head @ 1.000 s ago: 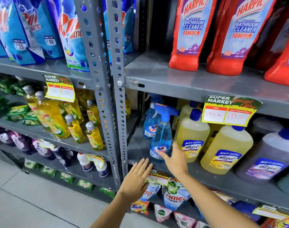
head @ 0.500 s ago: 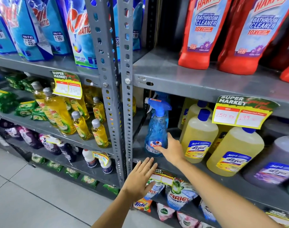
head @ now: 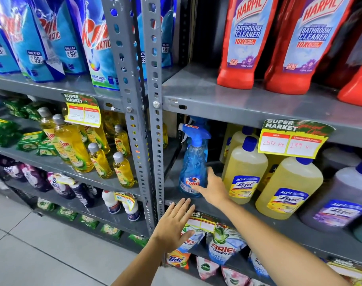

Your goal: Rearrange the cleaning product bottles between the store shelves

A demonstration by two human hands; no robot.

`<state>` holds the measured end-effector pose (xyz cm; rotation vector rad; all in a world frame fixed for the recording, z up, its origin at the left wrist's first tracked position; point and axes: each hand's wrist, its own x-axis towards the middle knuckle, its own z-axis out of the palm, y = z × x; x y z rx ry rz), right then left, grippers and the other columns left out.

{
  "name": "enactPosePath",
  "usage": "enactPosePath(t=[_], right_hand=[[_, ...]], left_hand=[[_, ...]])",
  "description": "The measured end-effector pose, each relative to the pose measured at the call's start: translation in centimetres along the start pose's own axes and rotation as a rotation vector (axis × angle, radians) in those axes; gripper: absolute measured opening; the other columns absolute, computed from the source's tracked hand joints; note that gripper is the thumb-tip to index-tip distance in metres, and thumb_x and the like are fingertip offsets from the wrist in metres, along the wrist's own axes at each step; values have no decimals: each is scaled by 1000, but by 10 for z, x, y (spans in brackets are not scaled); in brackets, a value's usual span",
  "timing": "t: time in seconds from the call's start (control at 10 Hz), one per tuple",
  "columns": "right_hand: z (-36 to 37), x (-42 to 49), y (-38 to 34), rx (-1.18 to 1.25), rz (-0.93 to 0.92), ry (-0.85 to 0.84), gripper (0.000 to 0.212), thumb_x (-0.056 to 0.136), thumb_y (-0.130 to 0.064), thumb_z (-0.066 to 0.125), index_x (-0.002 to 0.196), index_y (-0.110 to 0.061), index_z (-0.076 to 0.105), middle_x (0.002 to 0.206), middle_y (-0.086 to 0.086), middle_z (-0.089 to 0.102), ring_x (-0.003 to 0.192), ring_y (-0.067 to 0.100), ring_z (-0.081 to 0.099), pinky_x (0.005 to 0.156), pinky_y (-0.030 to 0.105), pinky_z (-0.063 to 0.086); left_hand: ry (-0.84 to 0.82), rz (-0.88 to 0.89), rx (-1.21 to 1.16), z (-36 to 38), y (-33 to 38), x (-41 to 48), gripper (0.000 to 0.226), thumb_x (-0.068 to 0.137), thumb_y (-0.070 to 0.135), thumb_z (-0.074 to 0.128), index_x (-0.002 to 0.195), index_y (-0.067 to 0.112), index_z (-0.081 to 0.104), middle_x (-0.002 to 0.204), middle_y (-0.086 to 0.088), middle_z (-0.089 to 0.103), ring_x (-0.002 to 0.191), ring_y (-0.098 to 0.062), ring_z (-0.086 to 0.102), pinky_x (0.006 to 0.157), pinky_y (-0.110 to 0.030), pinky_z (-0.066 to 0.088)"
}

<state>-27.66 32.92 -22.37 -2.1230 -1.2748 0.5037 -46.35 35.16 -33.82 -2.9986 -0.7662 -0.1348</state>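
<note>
Lizol bottle crowds spray bottle, right hand between.

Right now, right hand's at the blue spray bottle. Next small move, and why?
Probably close the right hand around the blue spray bottle low on its body. The fingers are spread against its lower right side, not wrapped, and it stands upright on the shelf with yellow bottles close on its right. The left hand is open below the shelf edge.

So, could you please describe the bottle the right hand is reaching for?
Find the grey upright posts between the two racks. Just right of them, on the middle shelf, stands the spray bottle: clear blue with a trigger head, unlike the capped yellow bottles beside it.
</note>
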Motion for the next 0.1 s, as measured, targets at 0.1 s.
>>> enactPosePath(t=[0.1], right_hand=[[-8,-22,9,123,20,143,64,82,-29,77,137,-17,45,123,4,68,109,19,66,88,34,56]], left_hand=[[67,-11,-76,-15,5,1,66,102,59,27,149,14,35,157,-11,28,145,-28,23,117,-39,-4]])
